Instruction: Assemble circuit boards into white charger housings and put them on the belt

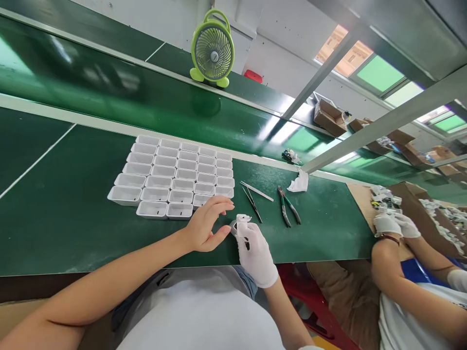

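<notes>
The block of white boxes (126,195) sits on the green bench (328,218) in close rows, probably so each compartment is within easy reach and visible from above. A small dark speck shows in some of the front boxes; what it is, I can't tell.

Just beyond the block's front right corner, the right hand (257,257), in a white glove, grasps a small white part (242,219) between thumb and fingers. The part points up and away from the palm, likely to give a clear look at it. The bare left hand (204,226) is at that same corner of the block, fingers spread and gently curved, gripping nothing that shows. Its thumb tip is right by the part; whether they touch is unclear. Perhaps the bare fingers are for finer feel, the glove for clean holding.

To the right of the block lie a thin strip (257,191), tweezers (256,211) and, further out, pliers (280,192), seemingly set down near the right hand for quick picking up.
</notes>
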`<state>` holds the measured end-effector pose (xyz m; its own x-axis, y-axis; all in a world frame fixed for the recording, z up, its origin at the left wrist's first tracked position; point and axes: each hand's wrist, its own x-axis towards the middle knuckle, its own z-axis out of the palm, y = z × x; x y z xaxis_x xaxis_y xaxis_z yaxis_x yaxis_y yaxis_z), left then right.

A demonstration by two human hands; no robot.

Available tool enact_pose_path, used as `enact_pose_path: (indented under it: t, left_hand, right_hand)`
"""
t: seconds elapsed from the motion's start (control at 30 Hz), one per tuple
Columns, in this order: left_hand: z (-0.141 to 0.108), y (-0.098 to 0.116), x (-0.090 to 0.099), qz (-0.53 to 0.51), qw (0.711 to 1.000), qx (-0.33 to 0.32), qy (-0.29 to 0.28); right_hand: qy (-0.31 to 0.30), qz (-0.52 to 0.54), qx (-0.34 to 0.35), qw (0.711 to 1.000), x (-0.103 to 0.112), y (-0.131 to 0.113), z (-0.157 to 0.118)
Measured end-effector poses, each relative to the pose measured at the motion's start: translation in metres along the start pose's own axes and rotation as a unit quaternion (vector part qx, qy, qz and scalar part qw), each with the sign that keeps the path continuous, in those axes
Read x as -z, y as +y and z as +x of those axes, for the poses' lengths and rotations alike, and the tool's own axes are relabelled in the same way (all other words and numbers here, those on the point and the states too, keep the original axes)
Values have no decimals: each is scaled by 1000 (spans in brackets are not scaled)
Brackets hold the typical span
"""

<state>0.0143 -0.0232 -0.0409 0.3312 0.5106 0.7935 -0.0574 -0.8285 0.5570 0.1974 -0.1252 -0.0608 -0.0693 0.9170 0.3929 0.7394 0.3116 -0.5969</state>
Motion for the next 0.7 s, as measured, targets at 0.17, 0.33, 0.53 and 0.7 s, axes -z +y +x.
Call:
enact_pose_path:
  t: [0.17, 0.33, 0.53, 0.7]
  left_hand:
    - [-4, -3, -4, -9, 994, -103, 39]
    - [2, 1, -2, 42, 978, -200, -45]
    - [7, 6, 1, 37, 958, -271, -87]
    - [7, 6, 1, 21, 959, -270, -82]
  right_hand:
    - [88, 383, -248, 885, 23, -28, 2]
    - [56, 687, -363, 627, 44, -57, 19]
    - [16, 777, -386, 498, 43, -71, 26]
    - [3, 794, -371, 482, 40, -71, 25]
